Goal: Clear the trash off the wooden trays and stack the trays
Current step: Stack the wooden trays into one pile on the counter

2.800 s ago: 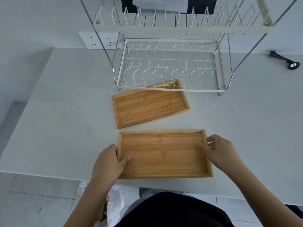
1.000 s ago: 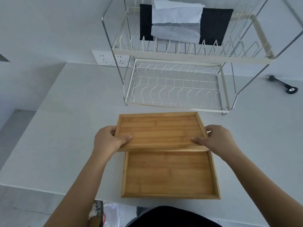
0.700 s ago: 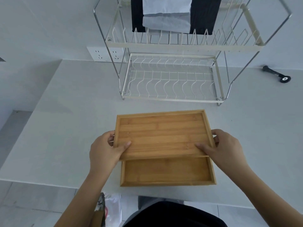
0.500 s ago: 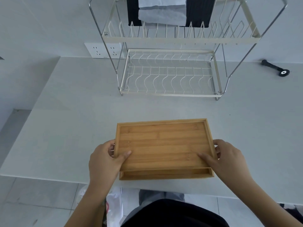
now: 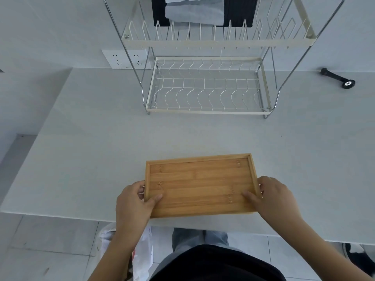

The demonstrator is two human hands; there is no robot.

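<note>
A rectangular wooden tray [image 5: 200, 183] lies near the front edge of the grey table [image 5: 101, 149], covering the second tray beneath it, which is hidden. My left hand [image 5: 134, 201] grips the tray's left short side, thumb on the inner floor. My right hand [image 5: 272, 197] grips the right short side the same way. The top tray holds nothing inside.
A two-tier wire dish rack [image 5: 207, 86] stands at the back of the table, with dark and grey cloths [image 5: 194, 11] on its top tier. A black tool [image 5: 338, 80] lies at the far right. A white plastic bag [image 5: 142, 252] sits on the floor below the table edge.
Both hands picked up the far tray, brought it toward me and lowered it onto the near tray; it now covers the near tray fully.
</note>
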